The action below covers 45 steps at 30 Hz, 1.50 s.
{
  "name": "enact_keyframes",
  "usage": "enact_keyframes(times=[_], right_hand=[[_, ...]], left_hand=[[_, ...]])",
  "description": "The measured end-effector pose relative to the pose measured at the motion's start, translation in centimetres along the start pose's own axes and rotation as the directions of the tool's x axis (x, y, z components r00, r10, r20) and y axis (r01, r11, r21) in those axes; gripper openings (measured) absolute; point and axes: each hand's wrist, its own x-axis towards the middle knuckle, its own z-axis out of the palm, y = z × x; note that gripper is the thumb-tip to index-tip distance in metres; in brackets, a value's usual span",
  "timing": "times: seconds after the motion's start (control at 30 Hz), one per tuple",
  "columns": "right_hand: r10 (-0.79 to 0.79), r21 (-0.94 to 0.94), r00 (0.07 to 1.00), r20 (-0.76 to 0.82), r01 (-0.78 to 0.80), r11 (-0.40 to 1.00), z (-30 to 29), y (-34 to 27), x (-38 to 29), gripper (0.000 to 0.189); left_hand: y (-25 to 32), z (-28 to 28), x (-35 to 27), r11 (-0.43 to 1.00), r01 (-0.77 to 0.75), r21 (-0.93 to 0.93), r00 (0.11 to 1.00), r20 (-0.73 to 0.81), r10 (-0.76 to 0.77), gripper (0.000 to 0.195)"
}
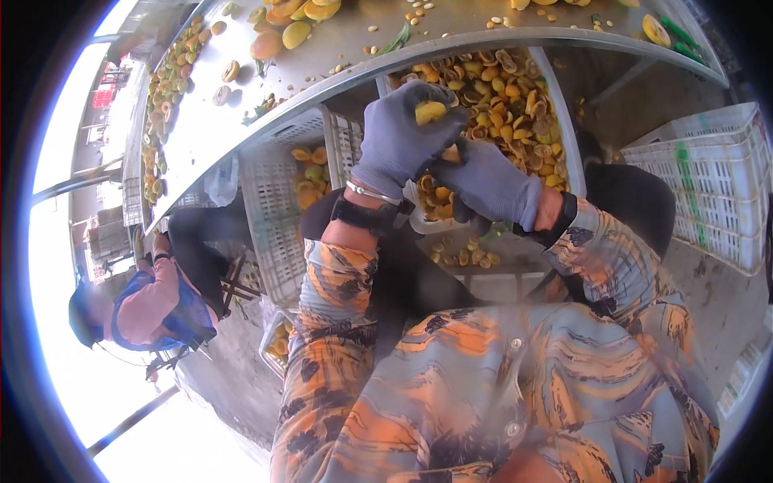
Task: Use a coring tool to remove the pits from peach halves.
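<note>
Both my hands wear grey knitted gloves with dark palms and meet above a white crate (558, 130) of fruit halves. My left hand (401, 130) is closed around a yellow apricot-like fruit piece (430, 112). Just below and to the right, my right hand (498, 181) has its fingertips against the left glove. A small orange fruit piece (450, 153) shows between the right hand's fingers; the rest of it is hidden. Many orange and yellow fruit halves (507, 96) fill the crate beneath.
Ahead runs a metal worktable (338, 45) bearing whole fruit (266, 45), loose pits, leaves and a green-handled tool (682, 39). White plastic crates stand left (284, 199) and right (700, 181). Fruit pieces (474, 253) lie low between my knees. Another person (163, 296) sits at left.
</note>
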Motion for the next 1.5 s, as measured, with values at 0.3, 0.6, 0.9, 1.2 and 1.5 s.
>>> enact_keyframes(times=[0.3, 0.6, 0.9, 1.2, 1.5], right_hand=[[-0.244, 0.138, 0.968, -0.06, 0.251, 0.958, -1.1, 0.5, 1.5, 0.026], [-0.387, -0.32, 0.894, -0.225, 0.307, 0.896, -2.0, 2.5, 3.1, 0.033], [0.11, 0.098, 0.983, 0.144, -0.125, 0.987, -2.6, -0.8, -0.3, 0.029], [0.119, 0.228, 0.975, 0.188, -0.161, 0.96, -2.5, 0.9, -0.1, 0.023], [0.137, 0.233, 0.986, 0.095, -0.156, 0.96, -2.1, 1.2, -0.8, 0.011]], left_hand=[[0.0, 3.7, 0.8, 0.566, -0.33, -0.756, 0.917, -0.399, 0.001, 0.03], [-2.0, 2.8, 3.5, 0.565, -0.166, -0.808, 0.984, -0.102, 0.144, 0.026], [-4.9, 0.8, 4.4, 0.549, 0.169, -0.819, 0.9, 0.355, 0.254, 0.032], [-4.5, 2.8, 3.7, 0.497, 0.167, -0.852, 0.966, 0.243, 0.091, 0.026], [-4.5, 5.9, 2.8, 0.531, 0.108, -0.84, 0.994, 0.094, -0.054, 0.022]])
